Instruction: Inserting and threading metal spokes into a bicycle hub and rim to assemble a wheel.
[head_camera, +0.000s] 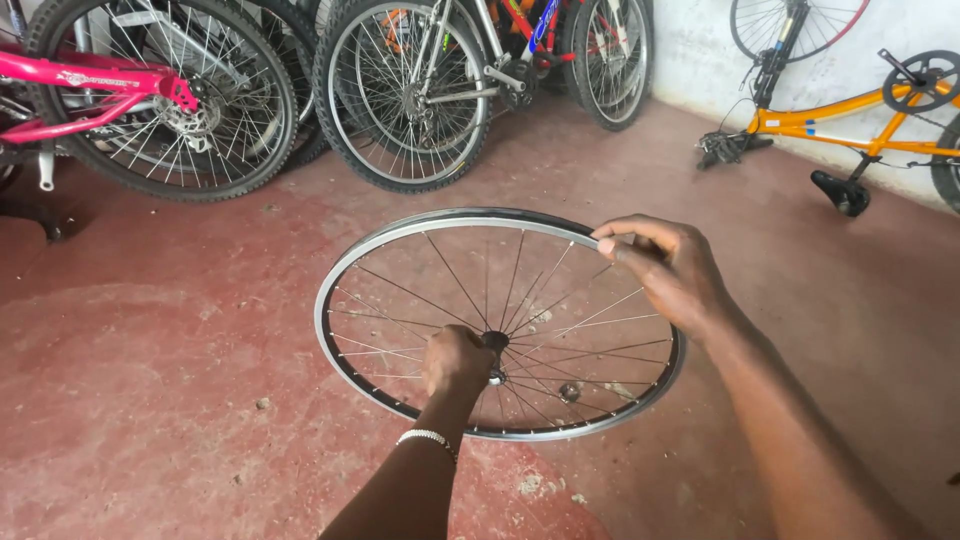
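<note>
You hold a bare, tyreless bicycle wheel (500, 322) flat above the red floor (150, 400). Your left hand (455, 362) is closed around its hub (495, 345); your right hand (668, 272) pinches the far right rim. Nothing is fitted yet, and bicycles (400, 90) stand far behind.

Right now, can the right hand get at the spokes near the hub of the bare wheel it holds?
Probably yes. The right hand pinches the wheel rim from above, and the spokes lie open just below it. Only the left hand, gripping the hub, covers that side.
</note>
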